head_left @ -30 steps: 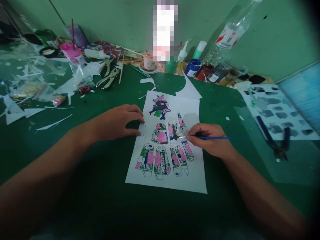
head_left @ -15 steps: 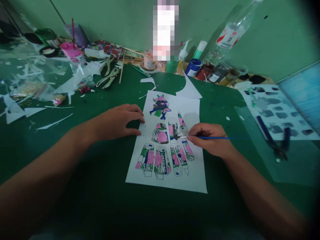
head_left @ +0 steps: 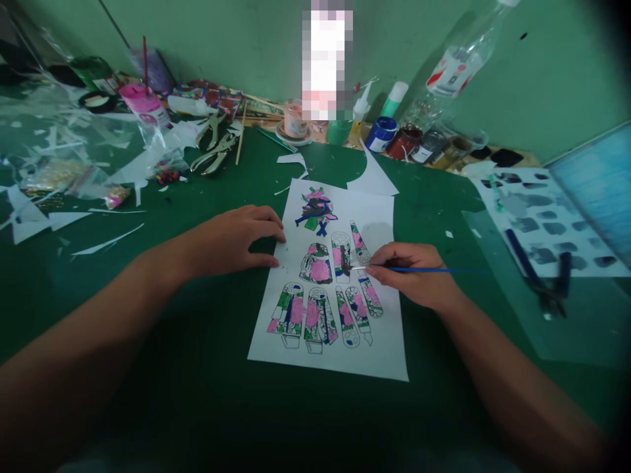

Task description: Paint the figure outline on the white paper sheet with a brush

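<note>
A white sheet of paper [head_left: 276, 341] lies on the dark green table, printed with outlined puppet-like parts painted in pink, green, blue and black. My right hand [head_left: 411, 272] pinches a thin blue-handled paintbrush [head_left: 419, 270] near its metal collar. The brush's dark tip rests on the upper middle part, beside a dark painted stroke. My left hand [head_left: 251, 238] lies with fingers apart at the sheet's left edge, its fingertips touching the paper.
Paint jars, among them a blue jar [head_left: 382, 135], line the wall. Hole-punch pliers [head_left: 214, 152], bead bags and paper scraps [head_left: 29, 213] lie to the left. At right are blue-handled pliers [head_left: 539, 272] and a paint-swatched sheet [head_left: 547, 213]. A plastic bottle [head_left: 453, 72] leans at the back.
The brush tip has shifted very slightly along the dark stroke on the upper middle part. My left hand and the sheet have stayed in place.
</note>
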### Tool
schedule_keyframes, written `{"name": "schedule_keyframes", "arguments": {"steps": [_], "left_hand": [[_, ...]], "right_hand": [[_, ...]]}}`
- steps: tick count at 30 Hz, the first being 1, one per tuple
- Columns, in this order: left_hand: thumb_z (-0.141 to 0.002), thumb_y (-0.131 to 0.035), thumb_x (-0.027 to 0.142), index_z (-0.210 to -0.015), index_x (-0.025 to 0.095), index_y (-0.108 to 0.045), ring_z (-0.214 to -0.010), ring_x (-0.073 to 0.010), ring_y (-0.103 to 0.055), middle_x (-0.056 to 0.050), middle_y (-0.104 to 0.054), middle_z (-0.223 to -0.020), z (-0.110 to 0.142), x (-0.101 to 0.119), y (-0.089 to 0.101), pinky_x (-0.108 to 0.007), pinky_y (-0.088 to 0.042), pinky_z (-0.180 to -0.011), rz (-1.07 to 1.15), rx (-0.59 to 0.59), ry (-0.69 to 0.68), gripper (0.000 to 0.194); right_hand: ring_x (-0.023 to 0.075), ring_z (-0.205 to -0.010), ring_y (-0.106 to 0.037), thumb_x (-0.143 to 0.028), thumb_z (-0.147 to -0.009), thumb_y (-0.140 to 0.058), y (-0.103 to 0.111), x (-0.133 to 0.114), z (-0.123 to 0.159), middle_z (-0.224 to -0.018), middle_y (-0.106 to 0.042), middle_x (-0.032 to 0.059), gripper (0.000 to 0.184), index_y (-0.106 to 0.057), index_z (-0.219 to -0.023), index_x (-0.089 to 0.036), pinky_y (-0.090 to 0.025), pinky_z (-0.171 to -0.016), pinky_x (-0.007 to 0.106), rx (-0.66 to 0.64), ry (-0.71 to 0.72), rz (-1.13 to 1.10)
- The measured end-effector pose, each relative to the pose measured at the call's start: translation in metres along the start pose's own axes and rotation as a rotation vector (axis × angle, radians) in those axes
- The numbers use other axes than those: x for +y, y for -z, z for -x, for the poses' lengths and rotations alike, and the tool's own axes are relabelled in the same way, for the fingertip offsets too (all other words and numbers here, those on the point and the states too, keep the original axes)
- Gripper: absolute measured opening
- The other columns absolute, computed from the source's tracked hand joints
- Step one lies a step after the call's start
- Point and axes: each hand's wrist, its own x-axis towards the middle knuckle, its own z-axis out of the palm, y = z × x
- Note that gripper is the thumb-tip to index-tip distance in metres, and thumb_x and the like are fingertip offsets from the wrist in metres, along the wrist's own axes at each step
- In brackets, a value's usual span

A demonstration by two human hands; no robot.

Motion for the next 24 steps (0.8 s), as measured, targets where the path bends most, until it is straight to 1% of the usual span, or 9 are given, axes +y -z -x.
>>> {"name": "schedule_keyframes", "arguments": {"steps": [3, 8, 11, 16, 20, 24], "left_hand": [[-0.086, -0.061, 0.059, -0.122, 0.029, -0.065, -0.124, -0.0281, -0.05, -0.003, -0.054, -0.137, 0.0003, -0.0009, -0.0004, -0.041, -0.041, -0.101, 0.0, 0.0, 0.001, 0.047], [-0.086, -0.061, 0.057, -0.121, 0.029, -0.065, -0.123, -0.0278, -0.05, -0.003, -0.054, -0.136, 0.0003, -0.0003, -0.0002, -0.041, -0.041, -0.101, -0.006, -0.001, -0.001, 0.045], [-0.086, -0.061, 0.057, -0.121, 0.029, -0.065, -0.123, -0.0271, -0.051, -0.003, -0.054, -0.136, 0.0002, 0.0011, 0.0004, -0.04, -0.041, -0.1, -0.008, 0.0, 0.004, 0.045], [-0.086, -0.062, 0.057, -0.122, 0.03, -0.065, -0.123, -0.0272, -0.05, -0.002, -0.054, -0.136, 0.0003, 0.0004, -0.0002, -0.039, -0.041, -0.1, -0.013, 0.004, 0.002, 0.045], [-0.086, -0.063, 0.056, -0.121, 0.029, -0.065, -0.123, -0.0274, -0.05, -0.003, -0.054, -0.136, 0.0, -0.0016, -0.0016, -0.04, -0.041, -0.1, -0.011, 0.009, -0.007, 0.045], [-0.085, -0.064, 0.056, -0.12, 0.029, -0.065, -0.123, -0.0271, -0.051, -0.003, -0.055, -0.135, 0.0001, -0.0014, -0.001, -0.04, -0.042, -0.1, -0.011, 0.015, -0.008, 0.044]], "right_hand": [[0.011, -0.051, -0.058, -0.028, -0.078, -0.078, -0.0011, -0.0003, -0.0009, -0.061, -0.067, 0.001, 0.014, -0.07, -0.073, -0.018, -0.047, -0.045, 0.024, 0.047, -0.028, -0.002], [0.0106, -0.053, -0.059, -0.026, -0.076, -0.079, -0.0017, 0.0, -0.0014, -0.063, -0.068, 0.0013, 0.012, -0.07, -0.072, -0.017, -0.048, -0.046, 0.023, 0.024, -0.014, -0.015], [0.0094, -0.049, -0.056, -0.025, -0.076, -0.078, -0.0022, 0.0005, -0.0019, -0.058, -0.065, -0.0002, 0.012, -0.07, -0.072, -0.017, -0.045, -0.043, 0.022, 0.081, -0.033, -0.023], [0.0095, -0.051, -0.057, -0.024, -0.075, -0.079, -0.0027, -0.0001, -0.0025, -0.06, -0.067, 0.0006, 0.011, -0.071, -0.072, -0.018, -0.046, -0.044, 0.022, 0.051, -0.027, -0.032], [0.0089, -0.048, -0.055, -0.023, -0.077, -0.078, -0.0031, -0.0011, -0.0032, -0.056, -0.064, -0.0011, 0.009, -0.071, -0.073, -0.018, -0.044, -0.043, 0.022, 0.087, -0.042, -0.049], [0.0095, -0.05, -0.057, -0.024, -0.075, -0.079, -0.0027, -0.0003, -0.0036, -0.059, -0.066, 0.0, 0.011, -0.071, -0.072, -0.018, -0.046, -0.045, 0.022, 0.03, -0.026, -0.054]]}}
